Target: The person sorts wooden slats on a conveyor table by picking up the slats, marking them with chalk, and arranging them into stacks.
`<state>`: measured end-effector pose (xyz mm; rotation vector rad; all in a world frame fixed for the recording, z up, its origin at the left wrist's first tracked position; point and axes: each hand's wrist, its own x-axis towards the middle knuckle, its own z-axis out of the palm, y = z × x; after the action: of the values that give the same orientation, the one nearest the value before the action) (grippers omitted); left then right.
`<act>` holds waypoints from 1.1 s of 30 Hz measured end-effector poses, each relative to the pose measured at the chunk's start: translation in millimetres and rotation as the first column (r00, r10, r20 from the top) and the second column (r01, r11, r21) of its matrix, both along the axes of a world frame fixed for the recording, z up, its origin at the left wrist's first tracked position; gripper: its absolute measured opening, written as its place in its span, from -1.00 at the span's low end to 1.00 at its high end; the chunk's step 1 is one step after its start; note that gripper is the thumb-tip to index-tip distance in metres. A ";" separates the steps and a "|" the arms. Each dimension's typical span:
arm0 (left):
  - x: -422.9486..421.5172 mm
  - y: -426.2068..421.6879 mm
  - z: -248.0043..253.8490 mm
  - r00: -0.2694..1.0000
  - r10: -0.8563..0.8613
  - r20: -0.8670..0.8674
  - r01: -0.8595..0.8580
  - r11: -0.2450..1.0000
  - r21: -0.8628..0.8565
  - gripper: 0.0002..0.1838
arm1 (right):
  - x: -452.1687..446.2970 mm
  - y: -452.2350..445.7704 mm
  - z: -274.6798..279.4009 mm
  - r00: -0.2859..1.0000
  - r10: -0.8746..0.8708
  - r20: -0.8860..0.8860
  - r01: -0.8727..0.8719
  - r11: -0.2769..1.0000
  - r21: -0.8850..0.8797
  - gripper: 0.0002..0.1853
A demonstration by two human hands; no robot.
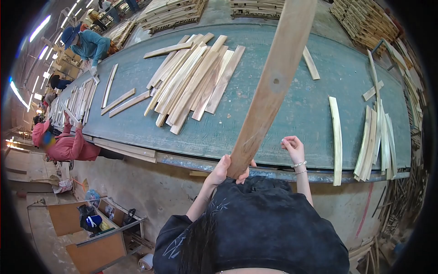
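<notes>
A long brown wooden board (269, 86) with a dark knot rises from the person's body over the green table (255, 50). My left hand (226, 171) is wrapped round its lower end, thumb on the left edge and fingertips showing at the right edge. My right hand (292, 148), with a bracelet at the wrist, hovers above the table's near edge to the right of the board. Its fingers are curled together, and whatever may be between them is too small to tell. A heap of wooden slats (196, 77) lies left of the board.
Slats (369, 141) lie at the right, with a single pale slat (336, 137) nearer. A co-worker in pink (68, 144) and another in teal (91, 44) handle slats at the left. Stacked wood (365, 20) stands beyond the table. A wooden cart (98, 246) stands lower left.
</notes>
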<state>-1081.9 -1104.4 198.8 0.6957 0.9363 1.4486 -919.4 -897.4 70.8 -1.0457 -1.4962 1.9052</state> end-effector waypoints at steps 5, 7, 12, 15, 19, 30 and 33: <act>0.8 -3.8 22.2 0.976 -0.101 0.193 0.126 0.984 -0.127 -0.08 | 0.9 0.4 -10.2 0.998 -0.052 0.048 0.048 0.996 0.073 -0.88; 0.8 0.1 25.9 0.965 -0.087 0.249 0.141 0.968 -0.207 -0.10 | -0.2 0.4 -9.1 0.987 -0.155 0.050 0.154 0.988 0.030 -0.85; 0.8 6.5 -32.6 0.941 -0.002 0.337 0.167 0.871 -0.462 -0.18 | -24.7 4.8 -7.6 0.972 -0.169 0.164 0.137 0.972 0.194 -0.83; 5.6 -1.1 -55.6 0.925 0.022 0.380 0.195 0.831 -0.521 -0.20 | -53.0 21.8 -14.2 0.948 -0.253 0.193 0.115 0.838 0.533 -0.83; 7.7 -1.6 -47.4 0.879 0.076 0.471 0.205 0.831 -0.516 -0.22 | -98.9 44.8 -28.2 0.945 -0.268 0.186 0.076 0.735 0.673 -0.86; 9.0 -9.0 -59.1 0.557 0.233 0.797 0.202 0.893 -0.402 -0.37 | -2.6 44.5 -19.4 0.922 -0.109 0.372 -0.233 0.610 0.758 -0.86; 6.9 -19.7 -82.4 0.129 0.133 0.983 0.251 0.954 -0.162 -0.48 | 10.5 40.0 -19.3 0.884 -0.313 0.347 0.025 0.774 0.633 -0.86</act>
<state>-1075.0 -1124.0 116.4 -0.5656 -0.0375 1.2449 -908.9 -857.5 51.5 -1.2690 -1.9930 0.9423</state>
